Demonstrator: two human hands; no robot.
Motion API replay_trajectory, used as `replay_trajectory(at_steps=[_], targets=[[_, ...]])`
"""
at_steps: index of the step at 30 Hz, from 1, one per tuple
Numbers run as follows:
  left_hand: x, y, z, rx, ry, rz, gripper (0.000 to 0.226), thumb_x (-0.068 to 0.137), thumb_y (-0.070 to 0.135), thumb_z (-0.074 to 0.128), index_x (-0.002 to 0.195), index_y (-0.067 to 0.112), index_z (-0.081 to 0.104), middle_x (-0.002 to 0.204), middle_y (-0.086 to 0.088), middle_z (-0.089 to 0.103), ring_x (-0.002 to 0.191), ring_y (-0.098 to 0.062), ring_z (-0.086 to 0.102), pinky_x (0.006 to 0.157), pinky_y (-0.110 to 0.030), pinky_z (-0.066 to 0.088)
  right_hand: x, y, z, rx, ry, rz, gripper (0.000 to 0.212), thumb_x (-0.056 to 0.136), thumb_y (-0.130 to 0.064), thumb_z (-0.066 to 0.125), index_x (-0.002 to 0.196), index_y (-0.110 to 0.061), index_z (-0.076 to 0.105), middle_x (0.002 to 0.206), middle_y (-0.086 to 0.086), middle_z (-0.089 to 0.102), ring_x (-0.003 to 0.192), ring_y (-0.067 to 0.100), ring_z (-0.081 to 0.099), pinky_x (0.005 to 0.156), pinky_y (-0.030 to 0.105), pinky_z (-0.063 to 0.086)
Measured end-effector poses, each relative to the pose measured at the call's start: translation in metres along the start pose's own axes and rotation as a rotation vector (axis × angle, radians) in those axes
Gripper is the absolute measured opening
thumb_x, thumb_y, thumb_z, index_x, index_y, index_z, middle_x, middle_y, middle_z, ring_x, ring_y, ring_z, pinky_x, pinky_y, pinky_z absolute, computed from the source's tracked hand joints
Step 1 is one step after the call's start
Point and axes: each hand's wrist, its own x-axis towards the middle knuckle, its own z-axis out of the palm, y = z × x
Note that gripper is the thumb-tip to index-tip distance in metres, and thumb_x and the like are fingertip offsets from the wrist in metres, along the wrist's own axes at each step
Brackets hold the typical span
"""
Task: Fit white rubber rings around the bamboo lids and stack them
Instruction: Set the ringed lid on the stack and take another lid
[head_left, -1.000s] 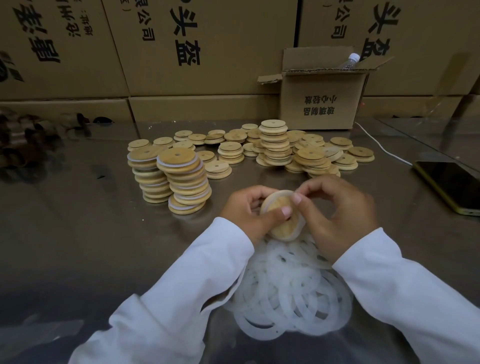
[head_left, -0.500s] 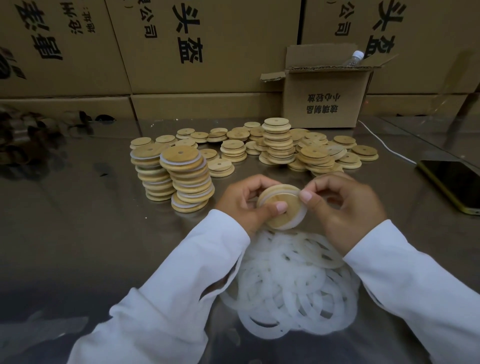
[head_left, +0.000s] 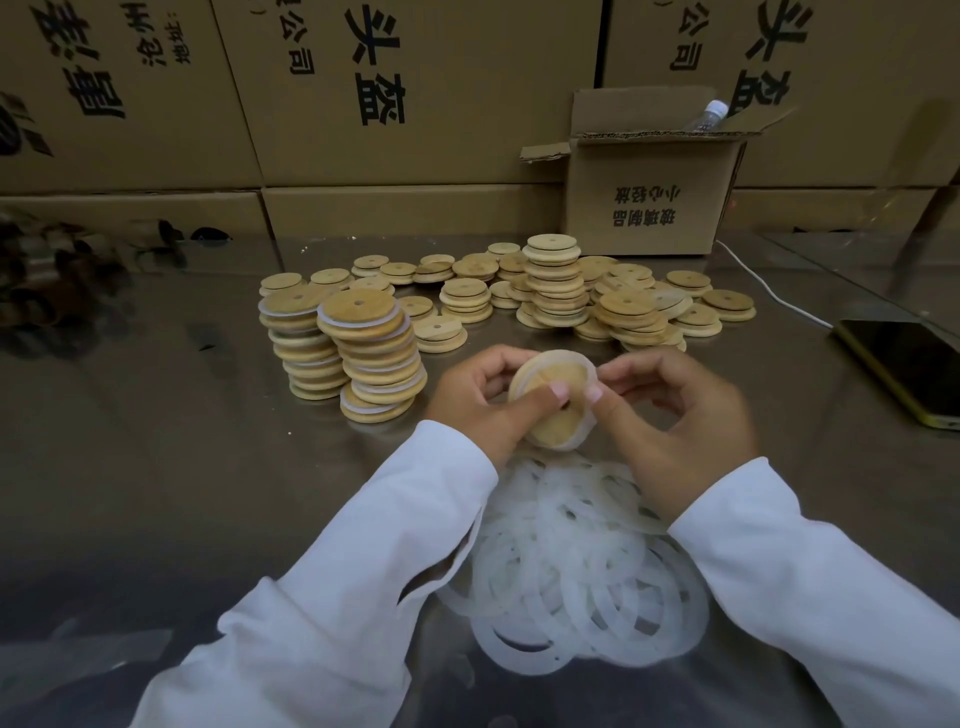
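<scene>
I hold one lid (head_left: 545, 415) up over the table (head_left: 156, 441), just above the pile of loose rings (head_left: 576, 571). A white ring (head_left: 582, 362) sits around its edge, but I can't tell if it is on all the way. My left hand (head_left: 478, 400) grips the lid, thumb on its face. My right hand (head_left: 675, 415) pinches the ring's right side. I think I am pressing the ring on. Next I should push it snug all round, then lay the lid gently on the leaning stack (head_left: 376, 358) to the left.

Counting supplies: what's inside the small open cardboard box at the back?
A clear bottle with a white cap shows above the cardboard box rim; its walls hide whatever else is inside.
</scene>
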Motion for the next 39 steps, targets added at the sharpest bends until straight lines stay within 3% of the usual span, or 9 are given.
replay_trajectory(at_steps=[7,15,19,23,27,31,36,39], targets=[[0.001,-0.001,-0.002,0.027,0.0,0.003,0.017,0.077,0.006,0.07,0.085,0.021,0.065,0.091,-0.007,0.069,0.092,-0.024,0.065,0.08,-0.038,0.054,0.002,0.007,0.003,-0.019,0.0,0.069,0.014,0.077,-0.019,0.07,0.068,-0.028,0.064,0.068,-0.018,0.066,0.072,-0.003,0.059,0.067,0.004,0.042],[0.003,0.003,-0.008,0.138,-0.106,0.126,0.019,0.082,0.005,0.063,0.093,0.019,0.06,0.089,0.003,0.066,0.083,-0.007,0.063,0.072,-0.018,0.052,0.01,0.005,-0.005,0.106,-0.047,0.268,0.019,0.076,-0.018,0.072,0.06,-0.028,0.066,0.058,-0.02,0.064,0.06,-0.006,0.057,0.06,0.009,0.043],[0.003,0.005,-0.008,0.083,-0.081,0.124,0.019,0.083,0.003,0.061,0.094,0.019,0.06,0.087,0.003,0.066,0.075,0.0,0.064,0.065,-0.014,0.05,0.012,0.002,-0.008,0.075,-0.099,0.234,0.016,0.076,-0.019,0.072,0.063,-0.026,0.066,0.06,-0.021,0.065,0.063,-0.007,0.057,0.062,0.008,0.043],[0.004,0.003,-0.007,-0.013,-0.034,0.06,0.019,0.083,0.003,0.061,0.092,0.019,0.062,0.087,-0.001,0.067,0.078,-0.01,0.064,0.066,-0.023,0.055,0.013,-0.001,-0.008,0.016,-0.102,0.182,0.017,0.078,-0.018,0.07,0.064,-0.027,0.064,0.065,-0.014,0.064,0.067,0.001,0.057,0.066,0.014,0.042],[0.003,0.0,-0.008,0.057,-0.008,0.07,0.018,0.081,0.006,0.065,0.091,0.021,0.063,0.089,-0.003,0.068,0.085,-0.016,0.065,0.074,-0.028,0.056,0.008,0.001,-0.006,-0.17,-0.12,0.044,0.023,0.079,-0.017,0.069,0.064,-0.031,0.059,0.078,-0.011,0.06,0.076,0.0,0.055,0.066,0.002,0.037],[0.0,-0.003,-0.004,0.108,0.006,0.071,0.018,0.077,0.007,0.07,0.087,0.021,0.063,0.09,-0.004,0.069,0.089,-0.019,0.065,0.078,-0.03,0.055,0.004,0.007,-0.005,-0.124,-0.099,0.073,0.017,0.077,-0.018,0.071,0.067,-0.028,0.063,0.078,-0.009,0.063,0.075,0.002,0.057,0.069,0.003,0.04],[0.001,-0.004,-0.003,0.018,0.04,0.036,0.018,0.076,0.005,0.07,0.085,0.02,0.065,0.087,-0.004,0.07,0.082,-0.016,0.066,0.071,-0.025,0.054,0.003,0.007,0.0,-0.04,-0.025,0.075,0.013,0.074,-0.023,0.072,0.075,-0.031,0.062,0.074,-0.014,0.065,0.072,0.001,0.061,0.072,0.018,0.048],[0.002,-0.004,-0.003,-0.064,0.057,0.012,0.018,0.076,0.004,0.069,0.086,0.019,0.065,0.079,0.001,0.072,0.074,-0.012,0.068,0.066,-0.022,0.053,0.002,0.004,0.0,-0.057,0.04,0.006,0.013,0.074,-0.023,0.074,0.077,-0.032,0.065,0.072,-0.018,0.066,0.07,-0.002,0.062,0.068,0.011,0.048]])
